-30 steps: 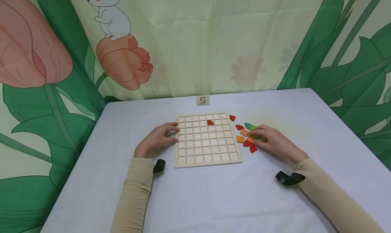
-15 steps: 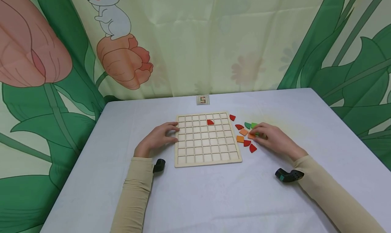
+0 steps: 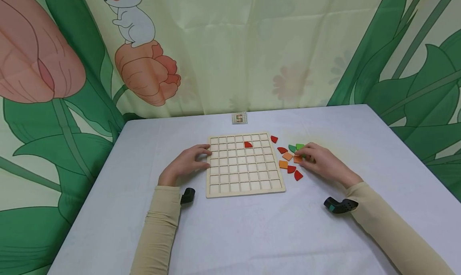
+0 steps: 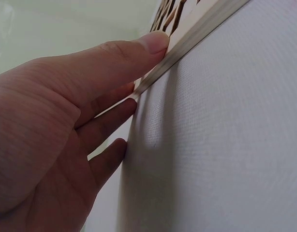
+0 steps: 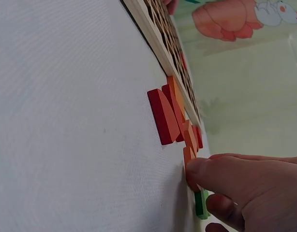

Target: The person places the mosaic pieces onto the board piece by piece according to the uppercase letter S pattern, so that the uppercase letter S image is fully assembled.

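A square wooden grid board (image 3: 245, 165) lies on the table, with one red quarter-circle tile (image 3: 248, 144) in a cell near its far side. My left hand (image 3: 185, 163) rests at the board's left edge, fingers loosely extended. In the left wrist view its thumb (image 4: 153, 43) touches the wooden rim. My right hand (image 3: 324, 163) is among the loose tiles right of the board, with thumb and fingertips pinching an orange square tile (image 3: 297, 159). In the right wrist view, the thumb presses that orange tile (image 5: 188, 164). A green tile (image 5: 201, 205) sits just beyond, partly hidden by the fingers.
Around the right hand lie several red tiles (image 3: 298, 175), more orange tiles (image 3: 283, 164) and green ones (image 3: 292, 148). A small patterned card (image 3: 239, 118) lies at the table's far edge. A printed curtain (image 3: 230, 51) hangs behind the white-covered table (image 3: 230, 235).
My right hand has shifted slightly away from me, and the orange tile at its fingertips has moved a little that way and to the right. The left hand and board stay put.
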Tool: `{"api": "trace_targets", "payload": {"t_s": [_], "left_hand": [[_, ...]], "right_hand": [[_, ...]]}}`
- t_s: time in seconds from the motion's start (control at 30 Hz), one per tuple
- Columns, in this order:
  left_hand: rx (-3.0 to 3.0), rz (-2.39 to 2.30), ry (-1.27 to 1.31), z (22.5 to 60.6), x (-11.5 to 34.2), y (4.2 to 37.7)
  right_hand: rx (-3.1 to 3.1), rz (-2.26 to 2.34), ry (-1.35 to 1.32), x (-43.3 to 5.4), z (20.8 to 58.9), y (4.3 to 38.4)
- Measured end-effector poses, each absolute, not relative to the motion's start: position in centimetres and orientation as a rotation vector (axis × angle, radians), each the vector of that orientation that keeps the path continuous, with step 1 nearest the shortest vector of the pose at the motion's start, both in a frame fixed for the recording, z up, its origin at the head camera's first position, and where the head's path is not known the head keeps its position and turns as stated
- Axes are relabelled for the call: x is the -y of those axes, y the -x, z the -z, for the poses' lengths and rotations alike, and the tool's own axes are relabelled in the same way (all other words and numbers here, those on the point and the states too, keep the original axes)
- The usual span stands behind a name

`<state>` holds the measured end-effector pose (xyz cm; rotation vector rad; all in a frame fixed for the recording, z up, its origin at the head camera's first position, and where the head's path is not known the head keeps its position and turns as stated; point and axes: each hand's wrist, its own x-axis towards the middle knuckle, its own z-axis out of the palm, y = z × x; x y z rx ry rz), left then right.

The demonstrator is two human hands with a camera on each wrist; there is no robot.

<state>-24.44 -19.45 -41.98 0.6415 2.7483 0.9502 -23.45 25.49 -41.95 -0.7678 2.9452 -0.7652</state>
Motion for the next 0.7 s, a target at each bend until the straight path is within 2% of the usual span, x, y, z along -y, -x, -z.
{"api": "trace_targets", "payload": {"t_s": [0.7], "left_hand": [[-2.741,-0.947,-0.618,41.89,19.46,24.39]], "right_hand": [[-3.003,0.753,0.745,-24.61,42.21,23.70]]}}
